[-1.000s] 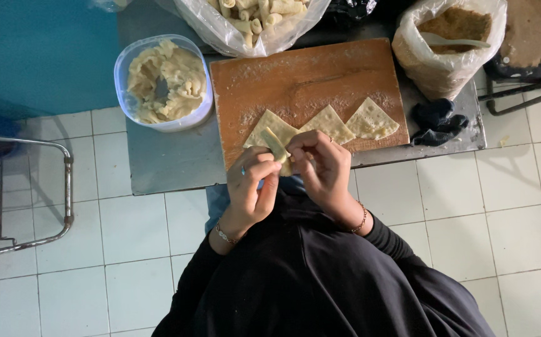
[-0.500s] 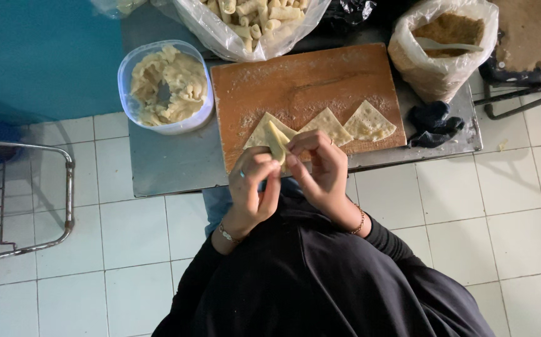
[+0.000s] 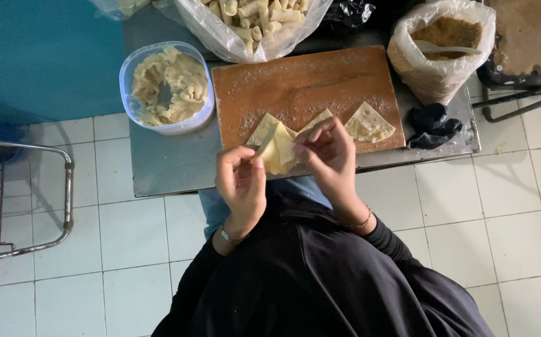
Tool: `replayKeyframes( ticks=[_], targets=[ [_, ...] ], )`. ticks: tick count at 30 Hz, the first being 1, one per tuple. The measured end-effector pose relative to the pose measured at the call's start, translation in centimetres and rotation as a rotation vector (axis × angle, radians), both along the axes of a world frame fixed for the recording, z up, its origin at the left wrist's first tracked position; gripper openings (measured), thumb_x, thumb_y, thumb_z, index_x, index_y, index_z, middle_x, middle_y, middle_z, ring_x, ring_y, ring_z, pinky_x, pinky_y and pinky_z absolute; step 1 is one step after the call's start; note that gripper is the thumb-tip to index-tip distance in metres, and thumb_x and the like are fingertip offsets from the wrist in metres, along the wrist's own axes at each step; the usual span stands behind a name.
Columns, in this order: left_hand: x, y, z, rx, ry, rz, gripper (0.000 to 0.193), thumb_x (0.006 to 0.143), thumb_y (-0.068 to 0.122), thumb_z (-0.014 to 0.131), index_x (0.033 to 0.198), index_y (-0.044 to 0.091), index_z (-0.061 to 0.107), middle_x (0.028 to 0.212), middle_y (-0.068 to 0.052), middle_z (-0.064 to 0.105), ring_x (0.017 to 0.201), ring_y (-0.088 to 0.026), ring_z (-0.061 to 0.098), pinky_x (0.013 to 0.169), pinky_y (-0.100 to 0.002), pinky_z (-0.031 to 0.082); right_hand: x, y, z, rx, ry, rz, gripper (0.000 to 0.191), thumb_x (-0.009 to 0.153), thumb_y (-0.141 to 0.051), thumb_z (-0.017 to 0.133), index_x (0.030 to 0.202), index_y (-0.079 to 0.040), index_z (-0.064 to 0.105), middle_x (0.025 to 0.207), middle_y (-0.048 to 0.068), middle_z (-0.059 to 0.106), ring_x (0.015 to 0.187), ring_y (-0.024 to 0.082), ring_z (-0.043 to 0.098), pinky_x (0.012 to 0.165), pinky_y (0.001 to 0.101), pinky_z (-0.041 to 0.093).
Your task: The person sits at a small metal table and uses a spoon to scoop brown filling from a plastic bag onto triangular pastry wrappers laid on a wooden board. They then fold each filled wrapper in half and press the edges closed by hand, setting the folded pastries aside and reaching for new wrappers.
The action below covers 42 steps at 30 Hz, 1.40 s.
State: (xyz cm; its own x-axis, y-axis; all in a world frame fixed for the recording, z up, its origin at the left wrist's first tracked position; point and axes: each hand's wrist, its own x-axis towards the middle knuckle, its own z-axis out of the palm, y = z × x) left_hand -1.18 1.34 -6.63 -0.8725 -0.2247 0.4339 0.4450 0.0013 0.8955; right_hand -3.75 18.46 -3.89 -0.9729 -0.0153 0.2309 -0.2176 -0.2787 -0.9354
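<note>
The dough sheet (image 3: 276, 151) is thin, pale yellow and roughly square, with a soft fold in it. It is lifted off the wooden board (image 3: 301, 87) and stands tilted, one corner pointing up. The left hand (image 3: 241, 182) pinches its lower left edge, and the right hand (image 3: 328, 153) pinches its right edge.

The right hand (image 3: 328, 153) covers the lower part of a folded wrapper (image 3: 318, 122) on the wooden board (image 3: 301, 87), and its fingertips hide behind the pale dough sheet (image 3: 276, 153). The bag of rolled pieces (image 3: 255, 22) and the brown board (image 3: 532, 34) are cut off by the top edge. Whatever lies inside the dark cloth (image 3: 432, 123) cannot be told.
</note>
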Motion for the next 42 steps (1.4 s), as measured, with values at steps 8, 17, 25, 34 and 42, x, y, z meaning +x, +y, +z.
replayKeyframes(
  ticks=[8, 17, 25, 34, 42],
  targets=[
    [-0.7, -1.2, -0.1, 0.282, 0.013, -0.035, 0.024, 0.101, -0.006, 0.06, 0.12, 0.004, 0.049, 0.1, -0.001, 0.053, 0.083, -0.004, 0.048, 0.073, -0.019, 0.041, -1.8, 1.9, 1.5, -0.386, -0.082, 0.086, 0.028, 0.097, 0.011, 0.05, 0.113, -0.011, 0.041, 0.106, 0.008, 0.061, 0.098, 0.017, 0.067, 0.083, 0.0353, 0.064],
    [-2.0, -2.5, 0.6, 0.393, 0.101, 0.088, 0.024, 0.101, -0.008, 0.06, 0.117, 0.005, 0.05, 0.108, -0.001, 0.052, 0.091, -0.005, 0.047, 0.084, -0.021, 0.04, -4.0, 11.4, 2.2, 0.029, 0.105, -0.193, 0.024, 0.103, 0.006, 0.055, 0.123, -0.005, 0.05, 0.103, 0.006, 0.058, 0.088, 0.013, 0.063, 0.071, 0.0258, 0.06],
    [-2.3, -2.6, 0.8, 0.315, 0.06, 0.09, 0.024, 0.103, -0.007, 0.062, 0.12, 0.005, 0.05, 0.102, -0.001, 0.052, 0.092, -0.007, 0.046, 0.087, -0.022, 0.041, -10.4, 12.9, 1.1, 1.357, 0.35, -0.412, 0.019, 0.11, -0.012, 0.068, 0.121, -0.003, 0.055, 0.091, 0.01, 0.075, 0.076, 0.021, 0.075, 0.061, 0.0319, 0.058],
    [-1.6, -1.9, 1.3, 0.285, -0.047, -0.019, 0.023, 0.103, -0.005, 0.061, 0.119, 0.005, 0.049, 0.097, -0.001, 0.053, 0.082, -0.006, 0.05, 0.074, -0.019, 0.04, -11.7, 11.5, 1.5, 1.068, 0.277, -0.08, 0.035, 0.105, -0.009, 0.068, 0.134, 0.001, 0.053, 0.092, 0.011, 0.075, 0.082, 0.021, 0.076, 0.067, 0.0292, 0.06],
    [-1.3, -0.8, 0.7, 0.246, -0.082, -0.097, 0.018, 0.107, 0.002, 0.063, 0.122, 0.003, 0.052, 0.1, -0.001, 0.056, 0.084, -0.005, 0.053, 0.075, -0.019, 0.044, -5.7, 8.1, 3.9, 0.832, 0.406, -0.077, 0.02, 0.095, 0.007, 0.065, 0.111, -0.004, 0.071, 0.108, 0.009, 0.075, 0.087, 0.015, 0.077, 0.073, 0.0256, 0.061]
  ],
)
